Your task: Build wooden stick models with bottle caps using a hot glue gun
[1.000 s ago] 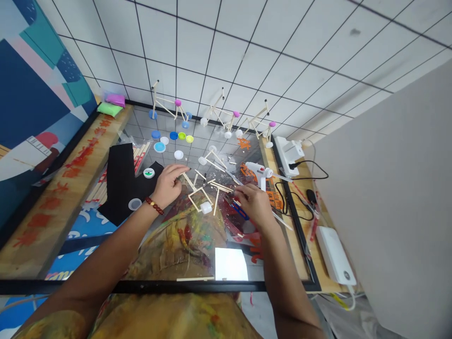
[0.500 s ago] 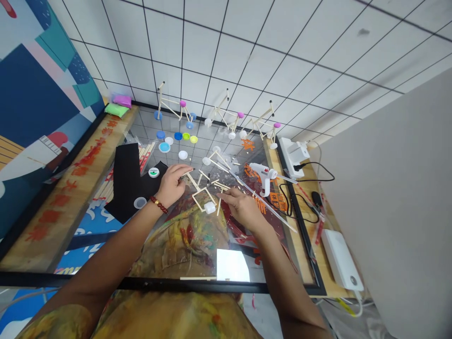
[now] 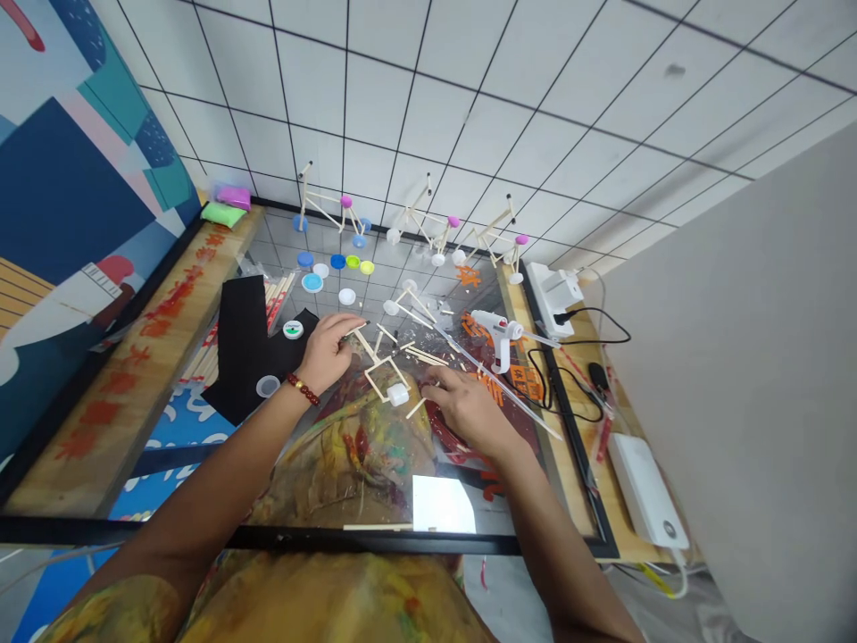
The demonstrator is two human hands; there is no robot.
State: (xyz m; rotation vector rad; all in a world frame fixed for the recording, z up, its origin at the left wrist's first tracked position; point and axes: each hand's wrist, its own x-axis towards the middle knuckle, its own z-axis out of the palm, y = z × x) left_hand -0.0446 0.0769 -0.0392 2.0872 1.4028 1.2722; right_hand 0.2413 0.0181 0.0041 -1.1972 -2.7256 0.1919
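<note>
My left hand (image 3: 326, 354) is closed on the upper end of a small wooden stick frame (image 3: 366, 346), by a thin crosspiece with a dark tip. A white bottle cap (image 3: 397, 394) sits at the frame's lower corner. To the right, my right hand (image 3: 465, 404) pinches a short wooden stick (image 3: 415, 409), which slants down to the left, apart from the frame. Loose sticks (image 3: 427, 356) and small scraps lie just beyond my right fingers. Another stick piece with white caps (image 3: 416, 308) rests farther back.
Three tricycle-like stick models (image 3: 419, 219) stand along the back. Coloured bottle caps (image 3: 312, 282) lie before them. A white glue gun (image 3: 499, 335) and its cord are at right, near a power strip (image 3: 550, 295). Black sheets (image 3: 241, 335) lie at left on the glass tabletop (image 3: 375, 500).
My right hand has shifted slightly down and right, and its stick has turned from nearly upright to slanted. My left hand and the frame stay in place.
</note>
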